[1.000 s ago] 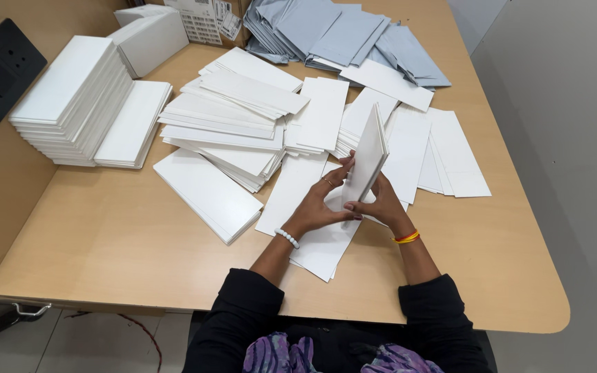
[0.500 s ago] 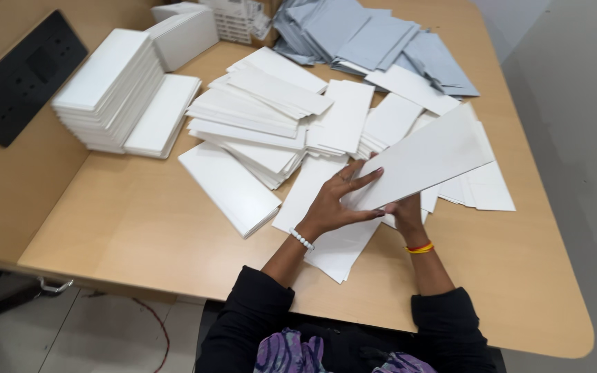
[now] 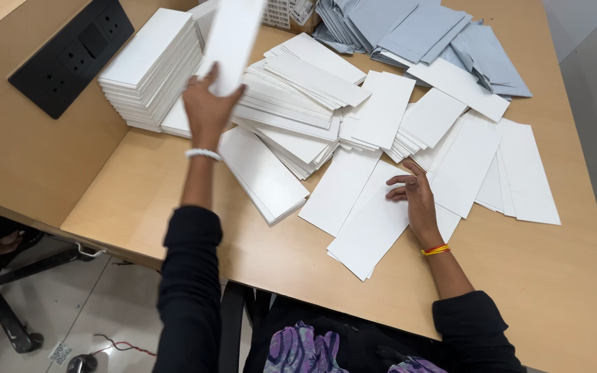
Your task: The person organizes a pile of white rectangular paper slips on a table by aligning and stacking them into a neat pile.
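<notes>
Across the tan counter white cardboard lies in heaps, and the biggest change from a moment ago is that the long folded white piece has left the middle of the counter: half a second back both hands held it low over the loose sheets, and now the left hand alone has carried it up and out toward the far left, where it hangs in the air just above the tall neat stack of folded white pieces. I judge from this that one piece is finished and is being added to that stack. The left hand is clenched on the piece's lower end, thumb on one face and fingers behind. The right hand has let go and rests with fingers loosely spread, grasping nothing, on a flat white sheet near the counter's front edge. By count: one tall stack at the far left with one lower stack beside it, largely hidden by the arm; one sprawling fanned heap of white blanks in the middle; one spread of flat white sheets on the right, too overlapped to number; one pile of grey envelopes at the far edge; one black socket panel at the left; two bracelets, one white and beaded and one orange-red.
</notes>
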